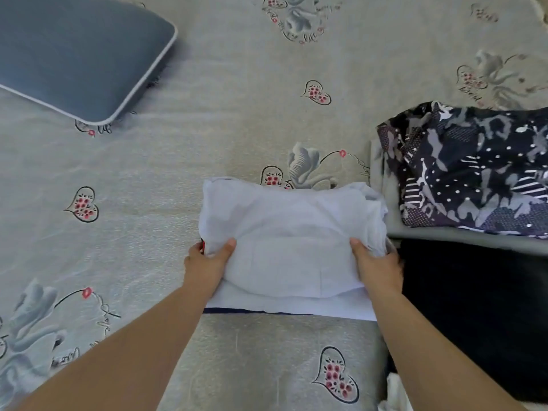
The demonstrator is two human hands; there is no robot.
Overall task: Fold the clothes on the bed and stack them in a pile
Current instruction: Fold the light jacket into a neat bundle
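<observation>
Head view: a folded white cotton garment [292, 241], on the bed's near middle, is gripped at both sides by the left hand [207, 262] and right hand [378, 262]. Folding appears done; stacking onto the right-hand clothes [474, 173] is judged next.

We see two bare forearms, no sleeves in view, left hand [204, 262] and right hand [378, 266] bare, no gloves, rings, watch or bracelets visible

Only illegible script on bedsheet [237, 114]
</observation>
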